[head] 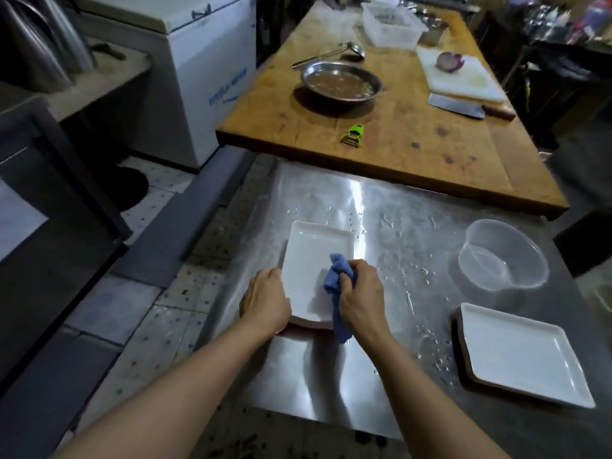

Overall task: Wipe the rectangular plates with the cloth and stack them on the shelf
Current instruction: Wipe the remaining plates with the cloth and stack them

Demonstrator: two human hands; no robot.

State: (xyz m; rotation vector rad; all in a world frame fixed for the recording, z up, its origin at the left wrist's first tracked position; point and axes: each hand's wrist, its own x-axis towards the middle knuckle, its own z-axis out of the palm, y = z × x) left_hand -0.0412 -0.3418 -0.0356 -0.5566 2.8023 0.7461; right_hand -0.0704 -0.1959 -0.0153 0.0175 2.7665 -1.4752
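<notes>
Head | right hand [362, 293] grips cloth [337, 286] on plate [314, 253] (left hand [265, 299] steadies)

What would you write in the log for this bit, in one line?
step: wiping | left hand: grips plate edge | right hand: holds blue cloth on plate | second plate: right, untouched

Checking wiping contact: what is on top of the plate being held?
The blue cloth, gripped by the right hand, lies on the plate; the left hand holds its edge. The surface under them is hidden.

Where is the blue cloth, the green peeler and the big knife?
blue cloth [335, 276]: head view, on the bunched part beside the fist.
green peeler [353, 135]: head view, on its handle.
big knife [455, 106]: head view, on the flat blade.
</notes>
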